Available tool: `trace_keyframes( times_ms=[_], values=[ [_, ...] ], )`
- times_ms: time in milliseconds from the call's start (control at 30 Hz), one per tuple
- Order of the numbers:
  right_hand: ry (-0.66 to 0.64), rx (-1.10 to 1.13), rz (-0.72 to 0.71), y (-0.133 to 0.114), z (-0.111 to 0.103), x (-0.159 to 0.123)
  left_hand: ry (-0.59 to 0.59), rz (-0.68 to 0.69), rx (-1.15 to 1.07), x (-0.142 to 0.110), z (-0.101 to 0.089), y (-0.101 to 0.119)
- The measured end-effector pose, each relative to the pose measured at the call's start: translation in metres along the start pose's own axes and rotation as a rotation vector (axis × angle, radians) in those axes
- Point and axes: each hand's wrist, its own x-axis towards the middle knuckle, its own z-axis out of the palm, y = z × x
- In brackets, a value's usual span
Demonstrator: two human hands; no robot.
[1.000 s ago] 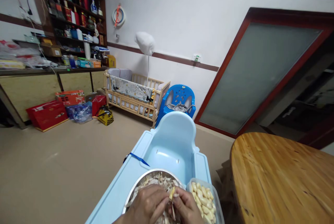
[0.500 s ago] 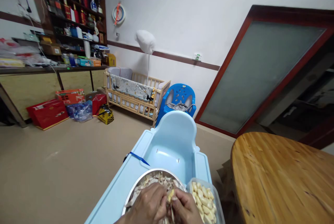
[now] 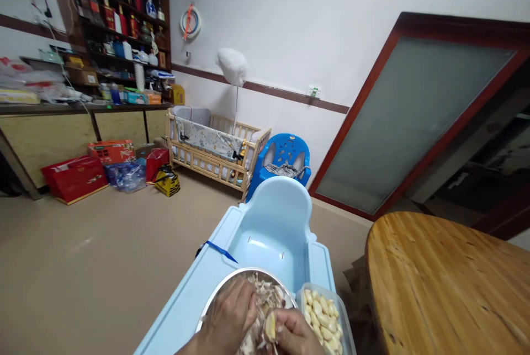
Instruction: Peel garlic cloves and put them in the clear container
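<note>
My right hand (image 3: 295, 333) pinches a garlic clove (image 3: 270, 327) between thumb and fingertips, over the right part of a round metal bowl (image 3: 221, 279). Pale, papery garlic skins (image 3: 265, 292) fill the bowl. Over its left side is my left hand (image 3: 232, 313), fingers curled downward and pressed together; whatever they hold is hidden beneath them. Just right of my right hand, a clear plastic container (image 3: 346, 319) holds many peeled garlic cloves (image 3: 325, 316).
Bowl and container rest on a light blue plastic child's chair (image 3: 275, 217). A wooden table (image 3: 447, 277) stands at the right. Beyond are a blue chair (image 3: 285, 150), a wooden crib (image 3: 211, 164), and red bags (image 3: 74, 178) on the floor at left.
My hands have drawn apart: the left moved left and slightly up, away from the clove. The garlic clove now stays in my right hand alone, a little lower.
</note>
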Motion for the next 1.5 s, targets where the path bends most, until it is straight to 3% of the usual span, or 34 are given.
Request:
trace_keyframes(
  times_ms=[167,333,400,600,767,967,1267,1500],
  values=[
    [0.047,0.019,-0.039,0.0,-0.004,0.002,-0.1,-0.064,-0.025,-0.005,-0.001,-0.006],
    [0.172,-0.06,-0.115,-0.003,-0.001,0.003,-0.286,-0.119,-0.253,-0.007,-0.012,-0.001],
    [0.232,-0.115,-0.143,-0.006,0.0,0.002,-0.307,-0.124,-0.357,-0.006,-0.015,0.001],
    [0.233,-0.243,-0.157,-0.005,-0.001,0.001,-0.251,-0.061,-0.448,-0.001,-0.018,0.004],
    [0.251,-0.207,-0.183,0.002,0.0,0.004,-0.198,-0.006,-0.446,0.002,-0.018,0.007],
    [0.247,-0.086,-0.115,0.003,0.005,0.005,-0.105,0.078,-0.453,0.004,-0.018,0.009],
    [0.171,0.018,-0.122,0.004,0.006,0.005,0.052,0.271,-0.116,0.002,-0.009,0.014],
    [0.156,-0.012,-0.126,0.001,0.006,0.005,0.05,0.345,0.011,0.002,-0.006,0.013]
  ],
)
